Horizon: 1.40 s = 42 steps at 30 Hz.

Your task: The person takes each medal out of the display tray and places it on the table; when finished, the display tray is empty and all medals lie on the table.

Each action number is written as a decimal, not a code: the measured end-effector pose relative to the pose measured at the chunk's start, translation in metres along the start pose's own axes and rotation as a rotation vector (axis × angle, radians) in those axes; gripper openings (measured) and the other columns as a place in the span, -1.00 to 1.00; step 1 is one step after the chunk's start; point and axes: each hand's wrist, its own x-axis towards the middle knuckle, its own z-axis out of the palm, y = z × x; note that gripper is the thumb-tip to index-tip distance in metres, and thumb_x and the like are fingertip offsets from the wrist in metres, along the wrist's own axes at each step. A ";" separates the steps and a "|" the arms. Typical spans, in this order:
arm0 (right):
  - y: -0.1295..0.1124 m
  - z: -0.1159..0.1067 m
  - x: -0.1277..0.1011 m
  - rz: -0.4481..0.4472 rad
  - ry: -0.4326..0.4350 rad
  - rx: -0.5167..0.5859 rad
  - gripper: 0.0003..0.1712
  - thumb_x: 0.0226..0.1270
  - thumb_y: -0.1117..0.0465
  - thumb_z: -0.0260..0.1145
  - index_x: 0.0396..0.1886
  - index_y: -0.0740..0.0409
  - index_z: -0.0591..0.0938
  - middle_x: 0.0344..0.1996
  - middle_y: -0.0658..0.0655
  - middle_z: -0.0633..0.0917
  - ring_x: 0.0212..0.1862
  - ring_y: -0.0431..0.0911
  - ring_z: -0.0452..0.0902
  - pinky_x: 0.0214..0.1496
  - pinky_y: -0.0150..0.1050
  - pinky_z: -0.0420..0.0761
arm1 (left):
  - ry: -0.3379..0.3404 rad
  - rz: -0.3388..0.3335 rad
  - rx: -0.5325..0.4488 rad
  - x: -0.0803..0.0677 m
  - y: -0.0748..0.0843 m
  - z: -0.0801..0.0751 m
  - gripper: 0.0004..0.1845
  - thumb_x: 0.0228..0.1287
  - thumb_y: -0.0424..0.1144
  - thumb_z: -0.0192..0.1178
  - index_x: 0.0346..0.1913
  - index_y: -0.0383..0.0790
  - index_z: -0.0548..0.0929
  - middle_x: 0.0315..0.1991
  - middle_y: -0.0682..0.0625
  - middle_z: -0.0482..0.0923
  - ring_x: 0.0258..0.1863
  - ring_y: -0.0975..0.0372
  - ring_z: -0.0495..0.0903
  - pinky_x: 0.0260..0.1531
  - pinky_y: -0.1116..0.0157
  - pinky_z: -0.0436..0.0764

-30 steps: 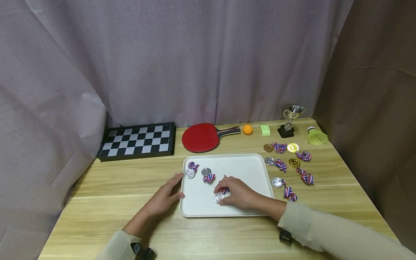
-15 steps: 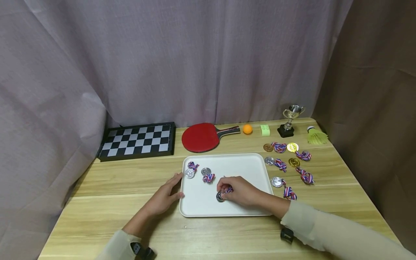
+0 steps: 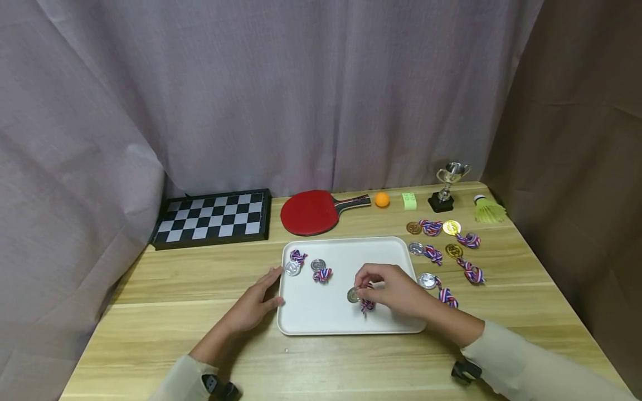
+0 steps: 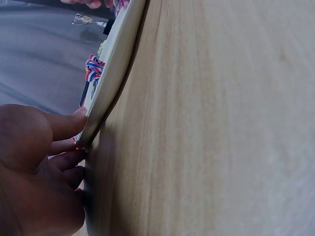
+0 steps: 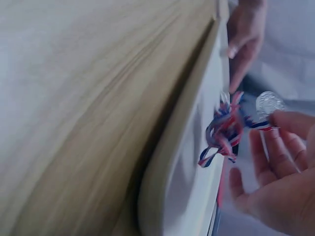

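A white tray (image 3: 386, 253) lies on the wooden table. My right hand (image 3: 363, 281) pinches a silver medal (image 3: 353, 295) just above the tray's middle, and its red, white and blue ribbon (image 3: 368, 304) dangles below. The right wrist view shows the same medal (image 5: 268, 103) and knotted ribbon (image 5: 224, 130) at my fingertips (image 5: 290, 120). Two other silver medals (image 3: 292, 268) (image 3: 318, 264) with ribbons lie at the tray's far left. My left hand (image 3: 271, 289) rests flat against the tray's left edge, thumb on the rim (image 4: 118, 59).
Several gold, silver and bronze medals (image 3: 428, 280) with ribbons lie right of the tray. Along the back stand a chessboard (image 3: 213, 217), a red paddle (image 3: 311, 211), an orange ball (image 3: 382, 199), a small trophy (image 3: 443, 195) and a green shuttlecock (image 3: 489, 210). Curtains close off the back.
My right hand has lifted the silver medal off the tray and carried it a little to the right, ribbon now hanging. The left hand has stayed in place.
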 end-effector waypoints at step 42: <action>0.086 -0.110 -0.112 0.323 0.519 -0.316 -0.72 0.39 0.17 0.46 -0.05 0.28 0.76 -0.22 0.24 0.82 -0.35 -0.47 0.61 -0.38 -0.51 0.58 | -0.001 0.013 -0.005 -0.001 -0.001 0.000 -0.23 0.47 -0.28 0.26 0.63 -0.20 0.18 0.63 -0.18 0.08 0.64 -0.02 -0.05 0.59 -0.06 0.00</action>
